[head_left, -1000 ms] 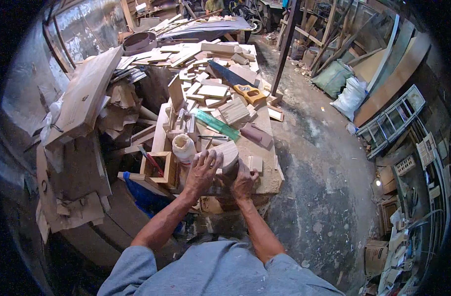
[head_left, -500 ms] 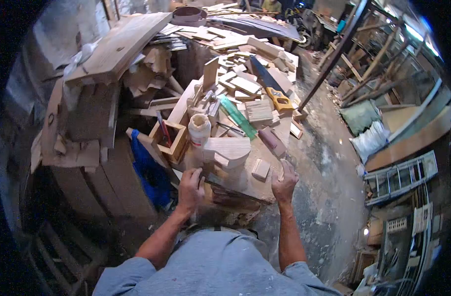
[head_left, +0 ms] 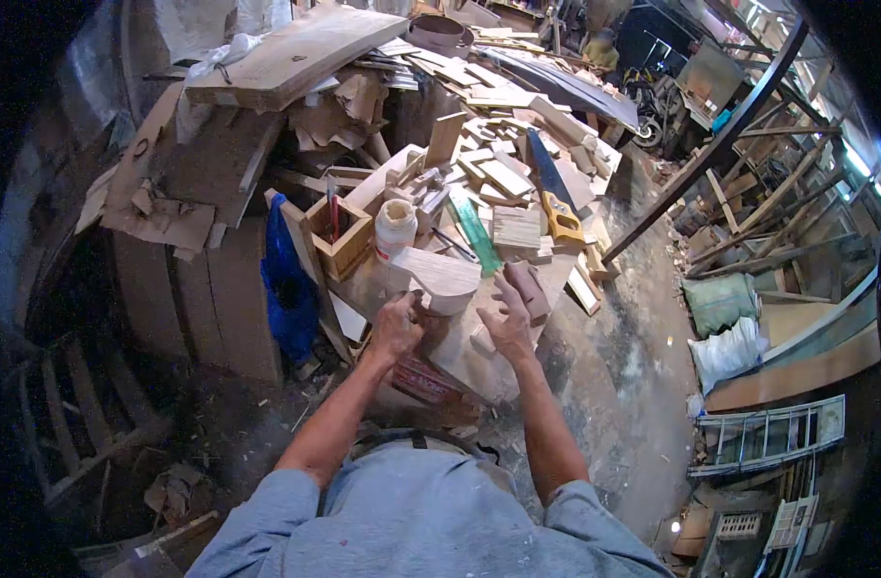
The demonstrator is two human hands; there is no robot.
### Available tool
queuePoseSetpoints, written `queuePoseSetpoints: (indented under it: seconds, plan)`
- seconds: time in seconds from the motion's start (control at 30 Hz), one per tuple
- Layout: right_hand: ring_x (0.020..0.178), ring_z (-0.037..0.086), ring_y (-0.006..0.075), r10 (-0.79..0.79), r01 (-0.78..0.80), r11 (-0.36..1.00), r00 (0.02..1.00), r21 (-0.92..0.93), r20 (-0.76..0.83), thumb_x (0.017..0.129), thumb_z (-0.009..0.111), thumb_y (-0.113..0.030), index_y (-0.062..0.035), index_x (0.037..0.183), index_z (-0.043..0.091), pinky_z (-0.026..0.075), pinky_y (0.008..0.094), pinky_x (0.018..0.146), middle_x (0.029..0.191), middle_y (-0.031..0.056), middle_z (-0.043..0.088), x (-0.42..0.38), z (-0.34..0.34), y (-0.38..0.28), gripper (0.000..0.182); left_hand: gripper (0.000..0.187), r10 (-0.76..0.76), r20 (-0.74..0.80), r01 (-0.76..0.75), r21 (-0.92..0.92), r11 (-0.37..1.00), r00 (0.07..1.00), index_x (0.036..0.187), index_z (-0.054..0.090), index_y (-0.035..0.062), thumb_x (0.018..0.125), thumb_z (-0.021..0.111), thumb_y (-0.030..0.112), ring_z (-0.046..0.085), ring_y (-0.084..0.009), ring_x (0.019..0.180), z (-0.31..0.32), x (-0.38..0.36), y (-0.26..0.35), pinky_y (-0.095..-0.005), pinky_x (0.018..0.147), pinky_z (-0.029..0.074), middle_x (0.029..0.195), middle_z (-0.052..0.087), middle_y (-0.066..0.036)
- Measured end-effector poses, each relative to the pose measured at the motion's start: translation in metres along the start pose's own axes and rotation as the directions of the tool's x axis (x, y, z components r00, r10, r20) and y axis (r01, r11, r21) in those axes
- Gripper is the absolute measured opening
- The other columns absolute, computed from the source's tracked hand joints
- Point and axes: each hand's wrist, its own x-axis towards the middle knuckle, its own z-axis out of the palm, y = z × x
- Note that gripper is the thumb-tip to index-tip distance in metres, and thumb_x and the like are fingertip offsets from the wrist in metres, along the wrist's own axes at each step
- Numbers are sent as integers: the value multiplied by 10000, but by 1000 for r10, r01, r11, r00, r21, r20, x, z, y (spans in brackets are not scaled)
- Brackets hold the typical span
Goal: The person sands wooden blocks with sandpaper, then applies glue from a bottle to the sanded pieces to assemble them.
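Note:
A pale wooden piece with a curved edge (head_left: pixel 442 274) lies near the front of the cluttered worktop. My left hand (head_left: pixel 398 328) is closed at its near left corner, fingertips pinching the edge; part of the grip is hidden. To the right, my right hand (head_left: pixel 506 316) has its fingers apart and holds nothing. Just beyond those fingers is a brown sandpaper-wrapped block (head_left: pixel 527 292). A small wooden block (head_left: pixel 482 338) shows partly beneath my right hand. Behind the curved piece stands an open white jar (head_left: pixel 395 227).
A wooden box (head_left: pixel 342 241) holds red-handled tools. A green ruler (head_left: pixel 474 229), a yellow-handled handsaw (head_left: pixel 562 220) and many wood offcuts (head_left: pixel 503 178) cover the worktop. A blue bag (head_left: pixel 288 279) hangs at left. A dark post (head_left: pixel 715 135) slants at right. Another person (head_left: pixel 602 50) is far back.
My left hand has moved forward onto the curved piece, which has turned slightly. My right hand has shifted left and spread its fingers beside the sandpaper block. The camera view has shifted.

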Motion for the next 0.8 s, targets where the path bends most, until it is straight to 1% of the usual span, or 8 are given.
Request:
queuePoseSetpoints:
  seconds: [0.1,0.2,0.23,0.3,0.33,0.43,0.63,0.8]
  plan:
    - [1388,437,346,-155,161,985,984,-63,87,790,809,-135,-73,1472,482,431,415,1103,1492,192,453,13,-6,3,759,321,35,17,-34,-88,996,999,1068,674,9,782,766,121,698,-339,823,13,7,-10,-431,751,542,888,698,-197]
    - [1377,449,356,-278,306,945,937,-112,213,778,810,-75,-119,1483,484,420,417,1121,1487,188,450,26,-18,-22,778,288,31,54,-21,-170,985,998,1031,689,12,792,799,130,701,-249,770,14,11,-14,-379,708,542,846,716,-153]
    - [1361,467,367,-292,326,936,930,-133,224,770,802,-27,-158,1477,503,427,417,1122,1494,177,440,29,-19,-25,779,272,25,67,-13,-179,984,997,1021,690,11,795,796,119,700,-233,769,14,12,-14,-369,704,542,854,722,-145]
    - [1348,486,363,-271,308,946,921,-96,280,768,808,-39,-154,1444,541,441,412,1110,1485,175,458,37,-19,-27,736,240,15,93,4,-197,980,996,1002,691,8,802,790,97,698,-202,768,14,14,-13,-349,696,542,870,732,-129]
    - [1342,495,360,-262,299,951,915,-80,308,766,811,-44,-152,1427,559,448,409,1104,1481,174,468,40,-20,-28,715,243,-1,105,22,-192,981,994,1014,694,7,804,784,89,701,-201,771,14,14,-13,-346,698,543,880,737,-128]
    - [1326,519,346,-392,440,891,869,-110,302,761,815,-40,-135,1368,608,466,399,1084,1452,170,510,50,-14,-12,648,279,-14,131,41,-207,977,991,1054,700,13,796,782,83,695,-195,798,17,16,-19,-342,723,540,915,745,-119]
    - [1327,525,328,-379,405,914,870,-17,315,766,806,-26,-129,1333,629,468,396,1083,1434,164,535,54,-12,-1,603,333,-9,145,48,-266,963,989,1079,701,37,776,812,117,677,-184,843,18,16,-23,-341,769,537,954,746,-109]
    - [1333,515,333,-365,409,911,862,-57,350,760,810,-30,-138,1369,603,449,398,1099,1462,156,507,53,-18,-8,652,346,9,121,26,-282,959,993,1107,695,51,788,807,123,682,-205,860,20,15,-21,-349,776,538,972,743,-122]
